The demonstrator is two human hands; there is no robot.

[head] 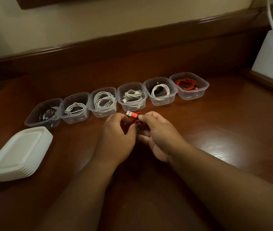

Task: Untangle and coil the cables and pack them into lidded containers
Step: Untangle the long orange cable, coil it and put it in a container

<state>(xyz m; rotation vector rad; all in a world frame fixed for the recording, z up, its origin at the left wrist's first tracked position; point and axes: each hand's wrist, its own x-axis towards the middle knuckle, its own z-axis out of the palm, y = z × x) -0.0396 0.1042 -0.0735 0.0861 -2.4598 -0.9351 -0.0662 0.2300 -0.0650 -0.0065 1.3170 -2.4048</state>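
Your left hand (115, 135) cups the red braided cable (135, 121) bundle at frame centre; your right hand (157, 135) pinches its USB plug (131, 115). The cable likely handles light, limp and springy, so hold the coil across its loops, not by the stiff plug. Six open clear containers (103, 101) sit in a row just beyond on the surface (216, 130), cables inside. Lid stack (18, 154) at lower left.

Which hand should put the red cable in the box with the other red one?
Probably the right hand. It already pinches the red cable near its plug, and the container with the red cable sits at the row's right end. The left hand, gripping the coil, is farther from it.
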